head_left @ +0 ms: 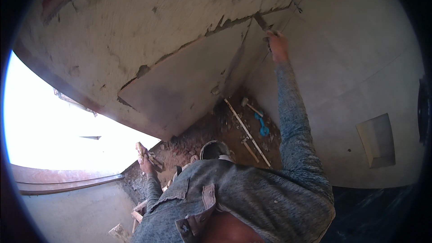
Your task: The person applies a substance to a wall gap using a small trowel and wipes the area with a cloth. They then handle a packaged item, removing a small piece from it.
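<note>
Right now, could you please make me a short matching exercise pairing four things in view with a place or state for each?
Things:
1. Right hand
2. Pale rod
3. Wall recess
4. Left hand

Places or states:
A. Near the picture's right side
B. Left of the picture's middle, holding an object too unclear to name
C. Raised, holding a flat-bladed tool
D. Lying slantwise on the ground

Pairs: 1-C; 2-D; 3-A; 4-B

Up front: we have our right hand [278, 47] and its flat tool [260, 21] by the front wall [180, 85] | Left: our left hand [145, 164], near the big opening [58, 126] | Floor [235, 140]: a long stick [243, 127], a mallet [245, 101] on its right, a hammer [252, 152] on its left | Right wall [342, 85]: a hole [380, 140] in it
</note>
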`<state>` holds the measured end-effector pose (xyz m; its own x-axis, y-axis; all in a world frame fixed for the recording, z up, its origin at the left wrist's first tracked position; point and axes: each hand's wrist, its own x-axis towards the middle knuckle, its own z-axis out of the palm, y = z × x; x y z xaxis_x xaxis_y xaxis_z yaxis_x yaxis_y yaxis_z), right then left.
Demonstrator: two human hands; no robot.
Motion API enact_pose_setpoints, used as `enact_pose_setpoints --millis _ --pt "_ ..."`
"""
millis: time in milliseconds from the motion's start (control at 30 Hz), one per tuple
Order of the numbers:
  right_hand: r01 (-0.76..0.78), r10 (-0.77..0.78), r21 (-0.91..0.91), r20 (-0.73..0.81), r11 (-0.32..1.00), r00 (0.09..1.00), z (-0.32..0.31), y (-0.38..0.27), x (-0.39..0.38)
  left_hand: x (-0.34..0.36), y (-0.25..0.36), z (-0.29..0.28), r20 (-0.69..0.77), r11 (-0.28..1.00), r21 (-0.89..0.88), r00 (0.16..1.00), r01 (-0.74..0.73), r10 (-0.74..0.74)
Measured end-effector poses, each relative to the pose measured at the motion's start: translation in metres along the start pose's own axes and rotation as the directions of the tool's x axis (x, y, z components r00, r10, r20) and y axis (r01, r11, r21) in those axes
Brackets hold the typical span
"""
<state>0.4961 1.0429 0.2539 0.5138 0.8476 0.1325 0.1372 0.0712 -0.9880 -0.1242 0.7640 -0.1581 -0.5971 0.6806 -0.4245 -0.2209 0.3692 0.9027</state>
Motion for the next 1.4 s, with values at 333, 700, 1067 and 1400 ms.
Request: enact_pose_setpoints --millis 333,700,1067,1400 --pt "0.059 -0.047 -0.244 0.055 0.968 0.997 0.012 0.011 0.043 -0.06 -0.04 -0.047 -0.255 0.805 0.556 0.964 0.207 -0.073" --pt "0.31 -0.231 -0.301 0.27 0.902 0.935 0.054 0.028 -0.018 -0.058 -0.043 -0.056 -0.203 0.749 0.638 0.977 0.18 -0.062" --pt "0.187 -0.13 -0.319 0.192 0.929 0.973 0.079 0.033 -0.077 0.001 -0.042 -0.009 -0.091 0.883 0.431 0.983 0.184 -0.16" --pt "0.327 -0.271 -0.339 0.203 0.882 0.941 0.096 0.043 -0.105 -0.018 -0.024 0.006 -0.074 0.816 0.554 0.986 0.168 -0.152"
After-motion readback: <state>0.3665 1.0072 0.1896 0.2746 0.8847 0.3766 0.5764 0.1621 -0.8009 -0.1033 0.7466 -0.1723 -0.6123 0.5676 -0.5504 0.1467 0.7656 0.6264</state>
